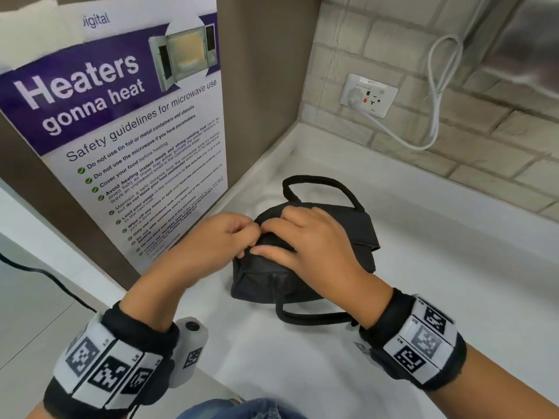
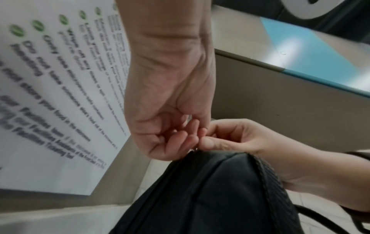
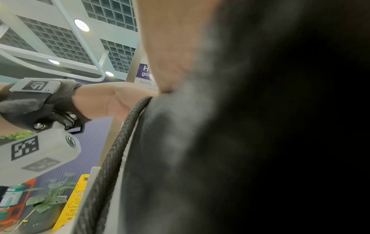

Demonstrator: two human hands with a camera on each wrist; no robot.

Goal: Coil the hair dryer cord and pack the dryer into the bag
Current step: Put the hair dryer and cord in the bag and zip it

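A black fabric bag (image 1: 341, 225) lies on the white counter (image 1: 423, 282), one strap handle (image 1: 317, 179) arched behind it and another (image 1: 311, 316) looped in front. Both hands meet at the bag's left top end. My left hand (image 1: 239, 237) has curled fingers and pinches the bag's top edge (image 2: 192, 152). My right hand (image 1: 290, 234) lies over the bag (image 2: 210, 197), fingers curled on top and thumb (image 2: 208, 142) pressed beside the left fingers. The hair dryer and its cord are not visible. The right wrist view is mostly filled by dark bag fabric (image 3: 180, 158) and a strap (image 3: 112, 158).
A microwave safety poster (image 1: 127, 140) hangs on the brown panel just left of the bag. A wall socket (image 1: 367, 95) with a white plug and looping white cord (image 1: 435, 95) sits on the tiled back wall. A black cable (image 1: 45, 273) runs below the counter's left edge.
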